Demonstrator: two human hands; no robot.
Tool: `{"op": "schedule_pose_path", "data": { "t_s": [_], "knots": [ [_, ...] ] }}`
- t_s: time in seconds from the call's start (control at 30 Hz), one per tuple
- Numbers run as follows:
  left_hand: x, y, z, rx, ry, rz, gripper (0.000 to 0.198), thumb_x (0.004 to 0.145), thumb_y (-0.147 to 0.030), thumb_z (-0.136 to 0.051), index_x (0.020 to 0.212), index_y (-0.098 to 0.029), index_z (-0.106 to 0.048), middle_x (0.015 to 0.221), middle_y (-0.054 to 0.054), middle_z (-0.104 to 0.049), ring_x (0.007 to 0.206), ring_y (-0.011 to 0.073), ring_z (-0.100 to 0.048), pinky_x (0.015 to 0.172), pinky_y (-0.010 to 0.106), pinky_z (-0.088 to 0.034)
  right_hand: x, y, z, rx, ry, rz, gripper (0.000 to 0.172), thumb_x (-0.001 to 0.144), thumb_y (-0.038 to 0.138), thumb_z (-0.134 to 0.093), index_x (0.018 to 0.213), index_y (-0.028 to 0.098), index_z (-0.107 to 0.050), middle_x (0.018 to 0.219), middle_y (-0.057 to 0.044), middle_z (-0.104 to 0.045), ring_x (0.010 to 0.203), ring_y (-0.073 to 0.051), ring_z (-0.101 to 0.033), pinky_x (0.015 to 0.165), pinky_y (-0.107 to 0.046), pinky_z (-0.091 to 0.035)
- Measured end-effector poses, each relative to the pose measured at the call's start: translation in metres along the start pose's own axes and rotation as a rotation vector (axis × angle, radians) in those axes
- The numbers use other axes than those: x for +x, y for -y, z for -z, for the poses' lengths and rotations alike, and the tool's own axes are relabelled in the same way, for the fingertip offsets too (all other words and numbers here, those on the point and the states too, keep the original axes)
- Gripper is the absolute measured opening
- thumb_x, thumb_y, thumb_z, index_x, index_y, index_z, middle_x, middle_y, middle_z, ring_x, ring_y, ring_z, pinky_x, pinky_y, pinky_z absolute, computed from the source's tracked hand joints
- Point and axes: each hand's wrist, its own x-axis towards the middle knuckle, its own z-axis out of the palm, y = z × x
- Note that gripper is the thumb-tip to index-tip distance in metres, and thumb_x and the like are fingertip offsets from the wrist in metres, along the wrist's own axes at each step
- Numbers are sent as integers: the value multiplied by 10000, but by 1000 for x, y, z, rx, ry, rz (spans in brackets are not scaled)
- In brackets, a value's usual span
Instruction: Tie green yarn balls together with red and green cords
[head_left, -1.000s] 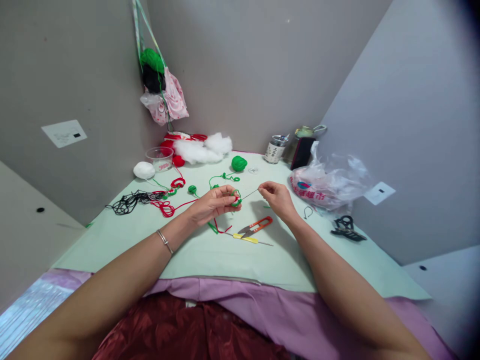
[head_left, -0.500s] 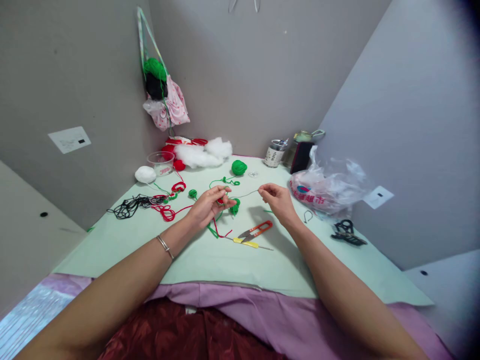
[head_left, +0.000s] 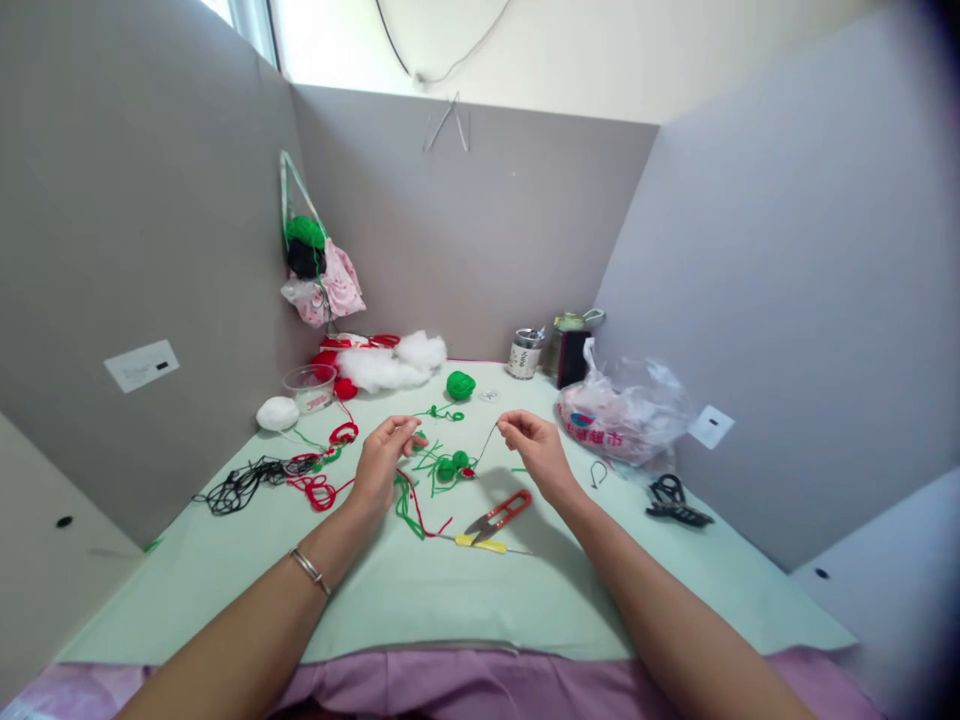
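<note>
My right hand (head_left: 534,448) pinches a thin dark cord (head_left: 486,443) between thumb and fingertips. The cord runs down to a small crocheted piece with green balls (head_left: 451,466) and a red part (head_left: 469,473), between my hands; whether it hangs or rests on the table I cannot tell. My left hand (head_left: 384,462), beside green yarn strands, has its fingers curled together; anything in them is too small to make out. Nearer me, red-handled thread snips (head_left: 501,515) lie across a yellow-handled crochet hook (head_left: 480,544). Loose red and green yarn (head_left: 409,505) lies by my left wrist.
At the back are a green yarn ball (head_left: 460,385), white stuffing (head_left: 390,364) and a pen tin (head_left: 525,355). A clear plastic cup (head_left: 309,388), white yarn ball (head_left: 277,413) and black cord (head_left: 251,487) lie left. A plastic bag (head_left: 626,415) and black hair claw (head_left: 677,502) are right.
The view has tilted up. My left hand has let go of the red and green crocheted piece and moved left of it. My right hand still pinches the cord, which now slopes steeply downward.
</note>
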Motion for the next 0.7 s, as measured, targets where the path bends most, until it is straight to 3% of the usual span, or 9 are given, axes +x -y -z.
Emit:
{"op": "schedule_pose_path", "data": {
  "t_s": [0.1,0.23,0.33,0.43,0.53,0.7],
  "knots": [
    [-3,0,-3,93,14,-55,217,736,-338,-761,867,-200,-658,801,7,-639,855,168,-598,823,261,-414,-8,4,-5,-74,46,73,165,821,337,-616,793,178,-647,707,-16,-599,625,-144,-500,595,-278,-410],
    [-16,2,-16,136,324,-54,222,799,-399,-702,779,-182,-657,1177,67,-637,1055,208,-571,908,286,-421,-22,14,-17,-216,138,292,132,892,257,-563,816,200,-654,797,-26,-609,703,-149,-540,668,-280,-438],
    [-23,11,-23,135,553,-5,436,889,-514,-548,707,-136,-666,930,95,-664,884,193,-591,844,300,-461,-29,18,-22,-268,147,385,127,899,194,-554,798,192,-631,751,-11,-558,670,-133,-517,649,-263,-425],
    [-23,22,-27,66,539,77,483,878,-558,-546,794,-107,-696,826,92,-658,802,182,-601,815,318,-484,-31,18,-23,-325,113,433,128,907,164,-544,802,186,-614,742,-7,-536,667,-127,-509,638,-249,-417],
    [-21,28,-27,-92,453,182,464,838,-542,-624,928,-95,-710,914,114,-686,848,182,-622,844,316,-491,-31,12,-24,-413,109,516,124,921,158,-532,837,185,-619,770,-17,-555,685,-127,-529,636,-240,-421],
    [-17,24,-25,-282,384,247,353,797,-427,-721,909,-92,-718,937,110,-694,871,149,-624,854,258,-488,-35,2,-33,-620,176,695,215,965,194,-475,847,189,-654,799,-41,-586,726,-137,-564,679,-246,-454]
  ]
}}
